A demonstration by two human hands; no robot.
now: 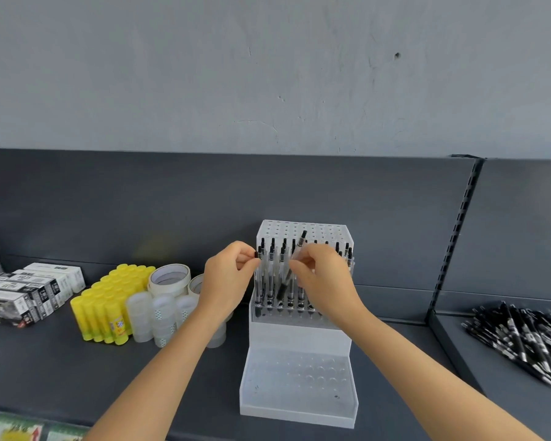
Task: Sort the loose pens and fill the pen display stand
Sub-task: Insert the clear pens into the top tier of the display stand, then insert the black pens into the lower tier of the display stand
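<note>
Head view, catalogued from the hands outward.

- Left hand (228,276): pinching between thumb and forefinger the black top of an upright pen (256,255), which is standing at the left edge of the stand's upper tier.
- Right hand (323,283): curling its fingers round one tilted pen (300,243). The pen's long axis is leaning, with the black top pointing up and right and the dark grip end pointing down and left across the standing pens.
- Pen display stand (296,332): one, clear plastic, two tiers. Its upright pens are overlapping too much to count.
- Tape rolls (169,278): two showing, left of the stand.
- Glue sticks (109,300): yellow block (number uncertain), lying beside translucent tubs (150,316).
- Boxes (29,294): stacked at far left.
- Loose pens (522,342): one black heap, lying well apart at far right.
- Shelf (77,361): dark grey, carrying everything.
- Wall (268,74): pale grey, scuffed, rising behind.
</note>
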